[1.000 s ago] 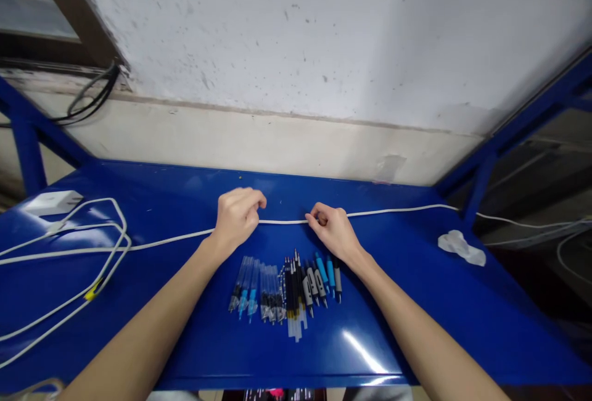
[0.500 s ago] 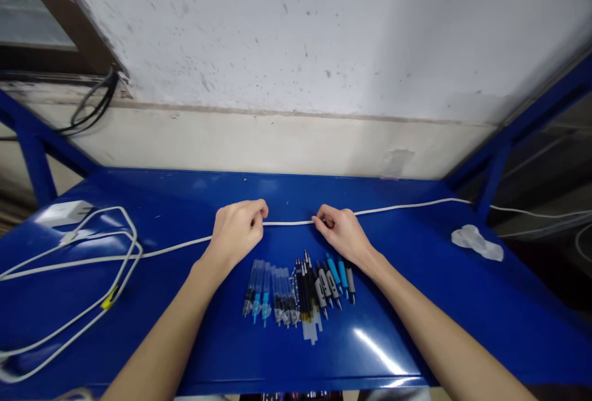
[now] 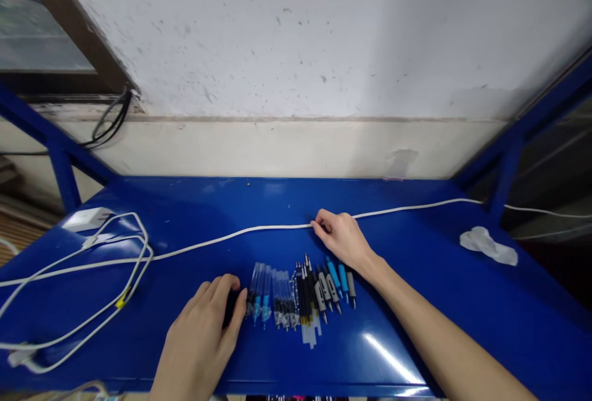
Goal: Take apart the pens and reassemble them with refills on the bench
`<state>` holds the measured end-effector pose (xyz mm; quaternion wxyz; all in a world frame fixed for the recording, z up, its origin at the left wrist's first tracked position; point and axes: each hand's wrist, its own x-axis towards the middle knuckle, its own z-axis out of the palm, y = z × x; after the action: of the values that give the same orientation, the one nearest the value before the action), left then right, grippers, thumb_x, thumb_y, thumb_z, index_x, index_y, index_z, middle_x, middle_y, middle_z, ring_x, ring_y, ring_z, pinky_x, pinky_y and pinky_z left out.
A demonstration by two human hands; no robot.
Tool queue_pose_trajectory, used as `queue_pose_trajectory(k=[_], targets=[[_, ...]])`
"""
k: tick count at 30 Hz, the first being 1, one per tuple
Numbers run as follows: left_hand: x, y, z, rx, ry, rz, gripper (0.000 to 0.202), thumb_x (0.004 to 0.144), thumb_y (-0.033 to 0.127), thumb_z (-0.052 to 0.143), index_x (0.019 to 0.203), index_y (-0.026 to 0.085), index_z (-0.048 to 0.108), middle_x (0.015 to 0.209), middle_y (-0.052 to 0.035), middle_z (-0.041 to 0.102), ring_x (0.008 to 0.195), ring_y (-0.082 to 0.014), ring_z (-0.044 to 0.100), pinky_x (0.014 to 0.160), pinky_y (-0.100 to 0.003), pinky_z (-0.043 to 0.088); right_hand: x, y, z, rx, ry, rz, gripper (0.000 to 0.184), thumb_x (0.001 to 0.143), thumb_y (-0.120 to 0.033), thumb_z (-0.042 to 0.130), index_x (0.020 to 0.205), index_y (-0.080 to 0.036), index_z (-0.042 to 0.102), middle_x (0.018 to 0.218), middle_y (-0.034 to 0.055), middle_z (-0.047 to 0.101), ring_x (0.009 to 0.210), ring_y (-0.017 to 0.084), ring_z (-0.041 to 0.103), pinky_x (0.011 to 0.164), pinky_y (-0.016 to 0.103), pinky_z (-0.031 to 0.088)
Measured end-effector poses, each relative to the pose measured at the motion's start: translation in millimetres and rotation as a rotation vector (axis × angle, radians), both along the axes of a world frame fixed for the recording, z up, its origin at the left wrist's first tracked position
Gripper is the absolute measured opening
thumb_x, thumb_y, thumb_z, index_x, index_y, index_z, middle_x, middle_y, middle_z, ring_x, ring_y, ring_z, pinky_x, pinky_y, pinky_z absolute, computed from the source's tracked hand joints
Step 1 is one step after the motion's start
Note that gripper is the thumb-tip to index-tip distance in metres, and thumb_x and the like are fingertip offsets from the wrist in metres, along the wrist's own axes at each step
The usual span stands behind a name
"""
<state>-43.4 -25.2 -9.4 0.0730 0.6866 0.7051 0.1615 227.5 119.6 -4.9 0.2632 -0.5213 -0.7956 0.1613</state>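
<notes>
The right hand [image 3: 345, 240] pinches the white cable [image 3: 277, 227] between thumb and forefinger. The left hand [image 3: 203, 327] lies flat with its fingertips [image 3: 235, 300] against the pens [image 3: 296, 293]; whether it grips one is unclear. A light touch there should keep them aligned.

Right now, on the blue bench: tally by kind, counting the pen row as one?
Charger: 1
White cables: 2, the long cable pinched in the right hand's grip, and the looped cable beside the charger
Crumpled white wad: 1
Pen row: 1, with the left hand at its left end; pieces too packed to count
Total: 5
</notes>
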Motion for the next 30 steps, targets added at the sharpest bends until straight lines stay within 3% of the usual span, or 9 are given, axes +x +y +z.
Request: queue_pose_trajectory(k=[14,21,23,26,30], targets=[[10,12,9.8,-0.044,0.078,-0.054,0.027,0.102,0.042,0.036,0.102,0.028,0.06,0.092,-0.0024,0.071,0.095,-0.0263,0.071,0.066,-0.032,0.05,1,0,-0.7,0.005,0.011,-0.008,0.018,0.098,-0.026,0.056,0.08,-0.021,0.058,0.057,-0.0048,0.047,0.053,0.012,0.045,0.058,0.025,0.024],[3,16,2.1,-0.084,0.131,-0.047,0.035,0.101,0.028,0.038,0.133,0.029,0.053,0.095,-0.0023,0.072,0.081,-0.0217,0.073,0.059,-0.027,0.046,0,1,-1.7,0.011,-0.007,-0.015,0.018,0.098,-0.026,0.056,0.08,-0.022,0.058,0.057,-0.0042,0.048,0.055,0.013,0.045,0.059,0.025,0.024],[-1,28,7.4,-0.042,0.144,-0.061,0.041,0.101,0.025,0.038,0.141,0.027,0.049,0.095,-0.0026,0.073,0.078,-0.021,0.073,0.059,-0.027,0.045,0,1,-2.1,0.006,0.0,-0.013,0.018,0.098,-0.026,0.056,0.081,-0.021,0.059,0.057,-0.0045,0.048,0.055,0.013,0.045,0.059,0.026,0.024],[1,63,24.3,0.116,0.091,-0.132,0.049,0.101,0.025,0.043,0.15,0.024,0.043,0.094,-0.0029,0.072,0.068,-0.018,0.069,0.059,-0.027,0.044,-1,-1,0.4,0.008,0.009,-0.033,0.019,0.098,-0.026,0.057,0.08,-0.021,0.06,0.055,-0.0054,0.045,0.054,0.012,0.044,0.059,0.026,0.024],[30,122,37.0,0.45,-0.162,-0.236,0.05,0.098,0.02,0.051,0.148,0.022,0.05,0.098,-0.0034,0.07,0.074,-0.014,0.066,0.069,-0.026,0.051,0,-5,11.3,0.004,0.046,0.015,0.016,0.098,-0.027,0.06,0.084,-0.021,0.065,0.059,-0.005,0.049,0.059,0.013,0.047,0.061,0.026,0.029]])
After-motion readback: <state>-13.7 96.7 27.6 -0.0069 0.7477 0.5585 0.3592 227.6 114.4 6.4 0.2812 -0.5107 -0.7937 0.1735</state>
